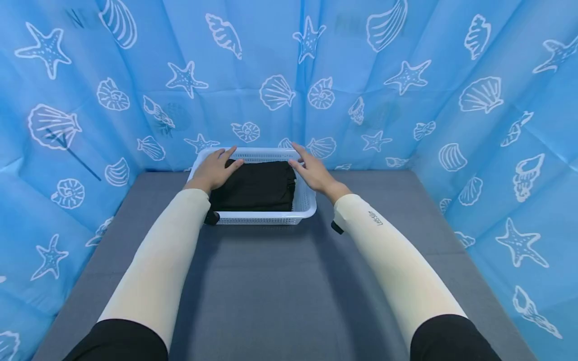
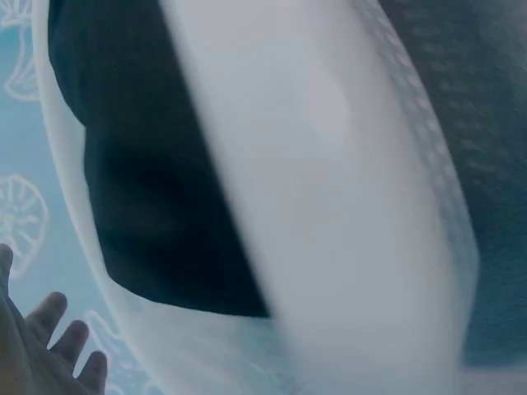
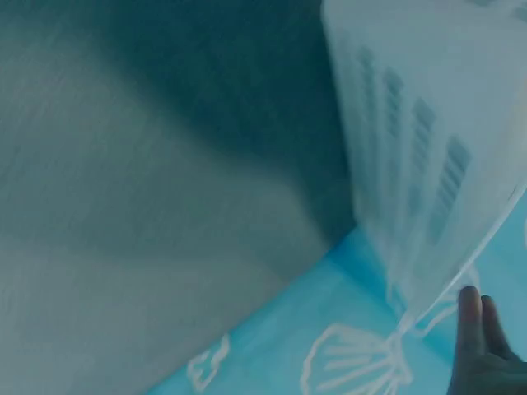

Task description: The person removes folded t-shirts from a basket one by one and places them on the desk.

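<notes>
A white plastic basket (image 1: 259, 214) with perforated walls stands at the far part of the table. In it lies a folded black cloth (image 1: 257, 186), perhaps a garment. My left hand (image 1: 212, 171) is over the basket's left side, fingers spread and thumb pointing inward. Across from it, my right hand (image 1: 316, 174) is at the right rim with its fingers extended. Neither hand holds anything. In the left wrist view the fingers (image 2: 70, 341) appear beside the basket's edge. The right wrist view catches only some fingers (image 3: 482, 341) close to the basket's wall (image 3: 412, 156); contact cannot be told.
A grey cloth-covered table (image 1: 266, 286) extends in front of the basket. Blue curtains (image 1: 280, 65) printed with white shells and starfish hang behind the table and along both sides. The basket's back rim is close to the rear curtain.
</notes>
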Available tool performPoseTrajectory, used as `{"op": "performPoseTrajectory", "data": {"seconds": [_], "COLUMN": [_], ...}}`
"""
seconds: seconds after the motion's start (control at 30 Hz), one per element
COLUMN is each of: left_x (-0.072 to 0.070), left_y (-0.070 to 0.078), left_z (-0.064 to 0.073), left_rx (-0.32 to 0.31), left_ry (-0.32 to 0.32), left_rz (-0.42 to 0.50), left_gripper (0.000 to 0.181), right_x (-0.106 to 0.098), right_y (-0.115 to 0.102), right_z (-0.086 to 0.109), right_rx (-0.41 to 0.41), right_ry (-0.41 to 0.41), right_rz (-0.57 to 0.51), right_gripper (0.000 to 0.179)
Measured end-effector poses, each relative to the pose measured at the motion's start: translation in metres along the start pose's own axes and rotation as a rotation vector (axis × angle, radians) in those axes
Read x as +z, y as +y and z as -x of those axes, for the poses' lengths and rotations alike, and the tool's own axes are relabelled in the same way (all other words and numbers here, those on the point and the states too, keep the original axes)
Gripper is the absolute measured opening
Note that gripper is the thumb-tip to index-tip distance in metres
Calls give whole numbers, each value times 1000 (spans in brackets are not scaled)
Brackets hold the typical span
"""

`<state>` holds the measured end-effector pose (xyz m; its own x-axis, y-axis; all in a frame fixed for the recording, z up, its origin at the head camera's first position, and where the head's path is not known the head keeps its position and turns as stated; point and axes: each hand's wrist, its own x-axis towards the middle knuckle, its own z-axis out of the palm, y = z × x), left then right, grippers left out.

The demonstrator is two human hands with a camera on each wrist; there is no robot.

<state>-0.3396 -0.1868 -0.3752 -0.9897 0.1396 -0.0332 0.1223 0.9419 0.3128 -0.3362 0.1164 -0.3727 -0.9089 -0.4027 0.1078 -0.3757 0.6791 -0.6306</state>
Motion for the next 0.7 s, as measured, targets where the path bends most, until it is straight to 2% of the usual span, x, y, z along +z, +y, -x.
{"op": "performPoseTrajectory", "data": {"seconds": [0.13, 0.27, 0.43, 0.57, 0.7], "left_x": [5, 11, 21, 27, 31], "left_y": [-15, -23, -27, -31, -32], "left_z": [4, 5, 7, 8, 10], "left_rx": [-50, -94, -123, -113, -116], "left_ry": [-6, -36, -61, -46, -36], "left_rz": [86, 185, 250, 266, 285], "left_gripper": [77, 80, 82, 83, 79], "right_x": [14, 24, 34, 42, 49], "right_y": [-13, -21, -23, -21, -21], "right_z": [0, -1, -3, -4, -4], "right_rx": [106, 229, 285, 317, 352], "right_ry": [-39, -97, -163, -174, -175], "right_rz": [-96, -106, -115, -172, -274], "right_gripper": [67, 73, 78, 79, 78]}}
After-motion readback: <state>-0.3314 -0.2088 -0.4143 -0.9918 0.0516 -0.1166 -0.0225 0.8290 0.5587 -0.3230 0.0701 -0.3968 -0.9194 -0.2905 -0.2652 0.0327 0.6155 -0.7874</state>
